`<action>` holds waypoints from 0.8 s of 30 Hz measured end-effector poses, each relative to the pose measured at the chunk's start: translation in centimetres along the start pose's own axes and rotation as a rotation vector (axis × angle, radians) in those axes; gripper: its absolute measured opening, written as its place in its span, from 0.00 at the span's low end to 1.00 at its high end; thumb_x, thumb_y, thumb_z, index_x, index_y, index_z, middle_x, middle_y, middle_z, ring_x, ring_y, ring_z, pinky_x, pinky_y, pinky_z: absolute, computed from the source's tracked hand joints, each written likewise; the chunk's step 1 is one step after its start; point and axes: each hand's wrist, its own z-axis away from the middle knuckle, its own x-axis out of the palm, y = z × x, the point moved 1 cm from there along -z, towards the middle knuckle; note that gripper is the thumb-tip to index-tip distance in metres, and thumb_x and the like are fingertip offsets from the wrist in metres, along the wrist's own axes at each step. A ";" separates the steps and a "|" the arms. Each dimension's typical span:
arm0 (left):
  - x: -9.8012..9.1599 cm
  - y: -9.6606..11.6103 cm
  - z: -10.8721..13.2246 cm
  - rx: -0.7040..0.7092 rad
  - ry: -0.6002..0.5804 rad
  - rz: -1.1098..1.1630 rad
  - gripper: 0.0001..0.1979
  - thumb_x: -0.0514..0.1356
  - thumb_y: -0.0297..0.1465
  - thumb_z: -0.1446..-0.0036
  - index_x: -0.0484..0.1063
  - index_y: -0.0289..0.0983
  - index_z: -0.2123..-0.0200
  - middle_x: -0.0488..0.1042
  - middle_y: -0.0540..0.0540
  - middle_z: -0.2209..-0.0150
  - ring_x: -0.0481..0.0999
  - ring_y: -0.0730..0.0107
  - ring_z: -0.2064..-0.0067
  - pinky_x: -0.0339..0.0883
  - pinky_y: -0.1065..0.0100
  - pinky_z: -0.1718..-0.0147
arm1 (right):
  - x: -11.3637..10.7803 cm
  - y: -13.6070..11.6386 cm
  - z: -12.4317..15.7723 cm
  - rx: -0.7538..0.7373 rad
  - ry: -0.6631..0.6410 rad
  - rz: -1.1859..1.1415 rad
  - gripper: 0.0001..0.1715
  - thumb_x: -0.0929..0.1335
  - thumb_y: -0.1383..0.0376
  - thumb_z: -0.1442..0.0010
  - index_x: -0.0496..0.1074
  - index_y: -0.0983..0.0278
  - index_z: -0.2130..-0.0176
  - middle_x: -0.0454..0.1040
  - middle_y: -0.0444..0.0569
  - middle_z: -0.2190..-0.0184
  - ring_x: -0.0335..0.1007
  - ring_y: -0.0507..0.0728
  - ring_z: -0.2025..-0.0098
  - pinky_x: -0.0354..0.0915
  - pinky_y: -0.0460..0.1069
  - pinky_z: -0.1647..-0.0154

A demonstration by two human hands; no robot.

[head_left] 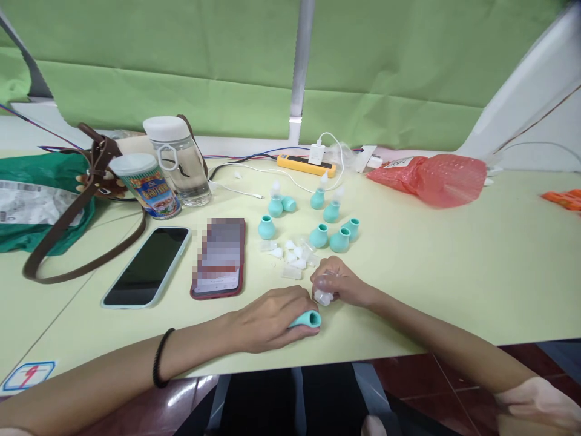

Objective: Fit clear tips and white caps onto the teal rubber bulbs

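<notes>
My left hand (pixel 272 318) lies near the table's front edge, its fingers wrapped round a teal rubber bulb (pixel 307 319) whose open neck points right. My right hand (pixel 338 283) is closed in a pinch on a small clear plastic tip (pixel 324 297), held just above and right of the bulb's neck. Just beyond my hands lies a pile of clear and white plastic tips (pixel 293 254). Behind that stand several more teal bulbs (pixel 320 236), some with white tips fitted (pixel 333 206).
Two phones (pixel 147 266) (pixel 220 257) lie left of centre. Behind them stand a clear water bottle (pixel 179 160) and a printed cup (pixel 147 184), with a brown strap and green bag (pixel 40 194) at far left. A yellow power strip (pixel 305 163) and red plastic bag (pixel 431 178) sit at the back.
</notes>
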 end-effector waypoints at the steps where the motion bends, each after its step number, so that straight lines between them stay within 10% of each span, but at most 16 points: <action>1: -0.2 0.0 0.0 -0.045 -0.005 0.041 0.07 0.47 0.32 0.43 0.58 0.35 0.64 0.66 0.45 0.69 0.65 0.70 0.69 0.61 0.71 0.70 | -0.2 0.1 -0.1 -0.005 0.013 -0.034 0.21 0.62 0.60 0.49 0.57 0.67 0.87 0.51 0.38 0.90 0.43 0.43 0.88 0.42 0.43 0.87; 8: -0.2 -0.5 0.1 -0.414 0.229 0.262 0.11 0.52 0.31 0.48 0.49 0.38 0.65 0.59 0.51 0.71 0.59 0.76 0.75 0.56 0.72 0.76 | -0.7 -0.5 -0.8 0.016 0.165 -0.155 0.05 0.59 0.69 0.57 0.57 0.65 0.82 0.56 0.38 0.91 0.46 0.45 0.89 0.45 0.43 0.88; 12: 0.3 -1.0 0.0 -0.511 0.295 0.347 0.12 0.53 0.28 0.50 0.47 0.39 0.68 0.54 0.54 0.74 0.55 0.78 0.76 0.53 0.74 0.77 | -0.1 -1.4 -0.2 -0.057 0.237 0.203 0.03 0.63 0.71 0.55 0.62 0.66 0.74 0.55 0.35 0.89 0.46 0.44 0.87 0.46 0.41 0.85; 18: 0.5 -1.5 -0.1 -0.542 0.395 0.413 0.12 0.55 0.28 0.51 0.49 0.39 0.69 0.54 0.54 0.74 0.57 0.76 0.73 0.54 0.73 0.74 | 0.7 -2.3 0.4 -0.213 0.127 0.643 0.06 0.65 0.66 0.51 0.66 0.67 0.71 0.55 0.36 0.88 0.49 0.44 0.85 0.50 0.41 0.83; 24: 0.5 -1.4 -0.1 -0.535 0.482 0.408 0.12 0.55 0.31 0.50 0.50 0.39 0.68 0.55 0.54 0.74 0.59 0.76 0.71 0.55 0.72 0.72 | 0.2 -1.9 0.2 -0.255 0.325 0.738 0.11 0.68 0.61 0.53 0.63 0.65 0.72 0.54 0.35 0.89 0.49 0.44 0.85 0.50 0.41 0.82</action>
